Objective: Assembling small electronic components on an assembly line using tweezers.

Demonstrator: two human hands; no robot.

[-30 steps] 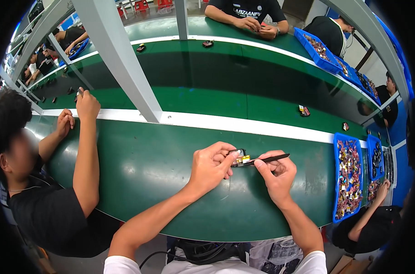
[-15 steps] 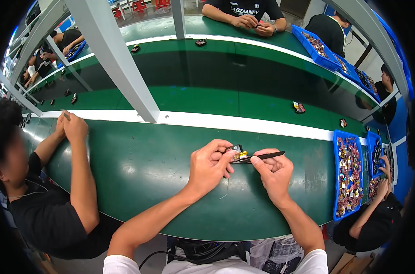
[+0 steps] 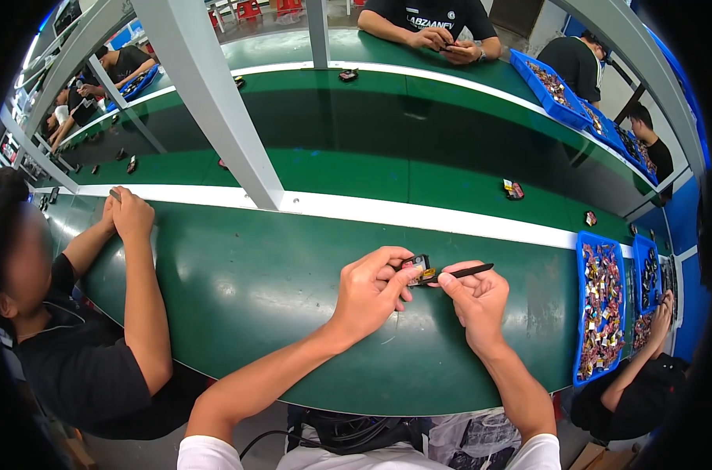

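Over the green table, my left hand (image 3: 375, 288) pinches a small black device housing (image 3: 415, 263) between thumb and fingers. A little yellow and silver part shows inside the housing, partly covered by my thumb. From the other side, my right hand (image 3: 476, 301) grips a black pen-like tool (image 3: 469, 271), thumb against its shaft. The tool's left tip touches or nearly touches the yellow part; which of the two I cannot tell.
At the right stands a blue tray (image 3: 578, 313) full of small wired parts, with a smaller blue tray (image 3: 646, 274) beyond. Past the white rail (image 3: 418, 217), housings (image 3: 513, 189) lie on a green belt. A grey post (image 3: 207, 94) rises at the left. Co-workers sit left, right and across.
The housing and my left hand have shifted slightly right, and the housing is turned. The tool stays at the yellow part. The whole view has shifted a little.
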